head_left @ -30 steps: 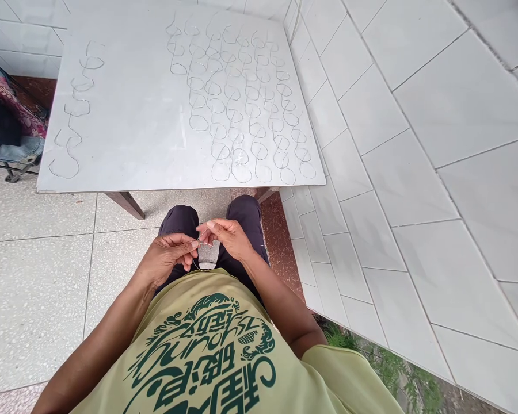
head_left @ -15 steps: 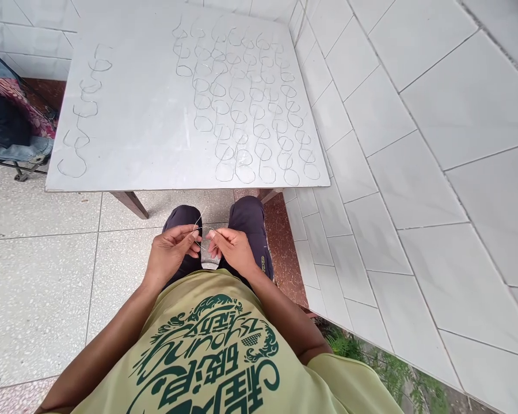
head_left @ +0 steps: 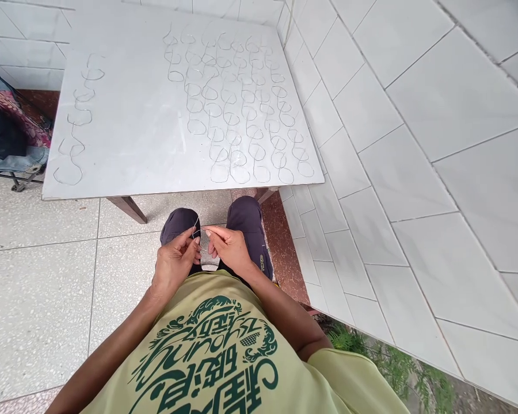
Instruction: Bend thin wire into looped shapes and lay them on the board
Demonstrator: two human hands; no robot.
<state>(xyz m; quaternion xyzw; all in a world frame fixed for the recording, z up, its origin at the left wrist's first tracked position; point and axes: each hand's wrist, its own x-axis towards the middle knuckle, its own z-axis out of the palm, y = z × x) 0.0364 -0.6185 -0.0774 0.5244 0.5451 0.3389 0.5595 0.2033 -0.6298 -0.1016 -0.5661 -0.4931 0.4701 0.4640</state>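
Above my knees, my left hand (head_left: pixel 178 260) pinches a thin wire (head_left: pixel 199 216) between thumb and fingers. One end of the wire sticks up past the fingertips, and part of it curves down between the hands. From the other side, my right hand (head_left: pixel 231 248) holds its thumb and index finger close together at the wire; its index fingertip nearly meets the left fingers. The wire is too fine to follow along its whole length. On the white table (head_left: pixel 125 138) in front lie several rows of bent wire loops (head_left: pixel 239 173), mostly on the right half.
Open, curved wire pieces (head_left: pixel 68 174) lie along the table's left edge. A white tiled wall (head_left: pixel 371 144) runs close along the right. A folding chair (head_left: pixel 15 138) with dark cloth stands at the far left. Green plants (head_left: pixel 349 339) grow at lower right.
My left fingers have moved upward along the wire, and its upper end now stands steeper. My right index finger has stretched out toward the left fingertips. The view has shifted slightly.
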